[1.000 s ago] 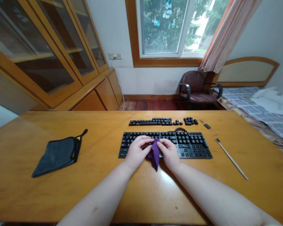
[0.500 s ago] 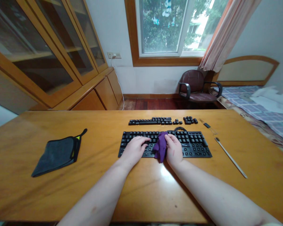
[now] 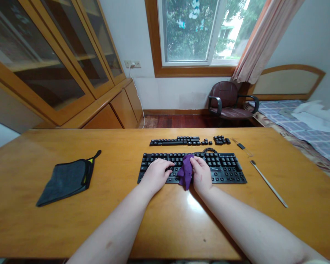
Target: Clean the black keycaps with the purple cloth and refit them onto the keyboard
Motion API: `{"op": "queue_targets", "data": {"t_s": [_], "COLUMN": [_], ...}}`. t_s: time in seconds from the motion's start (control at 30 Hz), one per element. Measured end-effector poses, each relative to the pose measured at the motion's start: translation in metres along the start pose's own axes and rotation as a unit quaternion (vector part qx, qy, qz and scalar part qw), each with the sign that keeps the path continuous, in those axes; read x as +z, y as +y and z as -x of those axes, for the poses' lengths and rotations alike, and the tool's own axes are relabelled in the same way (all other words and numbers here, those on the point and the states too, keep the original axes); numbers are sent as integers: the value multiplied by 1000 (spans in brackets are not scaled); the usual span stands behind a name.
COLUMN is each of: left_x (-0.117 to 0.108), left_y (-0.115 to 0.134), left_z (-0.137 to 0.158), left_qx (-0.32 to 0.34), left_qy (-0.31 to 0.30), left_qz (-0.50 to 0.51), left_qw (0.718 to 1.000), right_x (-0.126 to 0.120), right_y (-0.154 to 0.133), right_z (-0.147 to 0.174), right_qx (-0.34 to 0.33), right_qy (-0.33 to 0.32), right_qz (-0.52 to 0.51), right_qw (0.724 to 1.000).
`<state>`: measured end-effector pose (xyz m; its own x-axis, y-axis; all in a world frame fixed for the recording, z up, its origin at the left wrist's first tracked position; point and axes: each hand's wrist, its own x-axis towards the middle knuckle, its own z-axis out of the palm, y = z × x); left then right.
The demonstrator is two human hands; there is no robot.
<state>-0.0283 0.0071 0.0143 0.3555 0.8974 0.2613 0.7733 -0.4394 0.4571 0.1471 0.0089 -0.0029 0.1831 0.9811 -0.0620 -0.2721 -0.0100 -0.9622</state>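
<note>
A black keyboard (image 3: 225, 169) lies in the middle of the desk, its lower rows bare of keycaps. My left hand (image 3: 157, 173) rests on its left half, index finger stretched out and thumb a little apart, with nothing seen between them. In my right hand (image 3: 201, 173) a crumpled purple cloth (image 3: 186, 172) is pinched between thumb and fingers. The cloth hangs over the keyboard's middle and hides some of the switches. Behind the keyboard, loose black keycaps (image 3: 178, 141) are laid out in rows, with a smaller group (image 3: 220, 140) to the right.
A wire keycap puller (image 3: 241, 146) and a thin brush with a pale handle (image 3: 269, 184) lie to the right on the wooden desk (image 3: 165, 227). At the left is a folded grey cloth (image 3: 68, 179). A chair (image 3: 227, 99) stands beyond the desk.
My right hand and the purple cloth have shifted very slightly to the left. My left hand stays nearly in place on the keyboard.
</note>
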Motion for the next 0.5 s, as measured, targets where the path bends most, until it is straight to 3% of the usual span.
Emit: {"op": "queue_targets", "data": {"t_s": [0.3, 0.5], "left_x": [4, 3], "left_y": [0, 2], "left_z": [0, 1], "left_qx": [22, 2], "left_qy": [1, -1], "left_qz": [-14, -28], "left_qw": [1000, 1000], "right_x": [-1, 1], "right_y": [2, -2], "right_z": [0, 2], "right_qx": [-3, 3], "right_qy": [-11, -14], "right_qz": [2, -2], "right_qw": [1000, 1000]}}
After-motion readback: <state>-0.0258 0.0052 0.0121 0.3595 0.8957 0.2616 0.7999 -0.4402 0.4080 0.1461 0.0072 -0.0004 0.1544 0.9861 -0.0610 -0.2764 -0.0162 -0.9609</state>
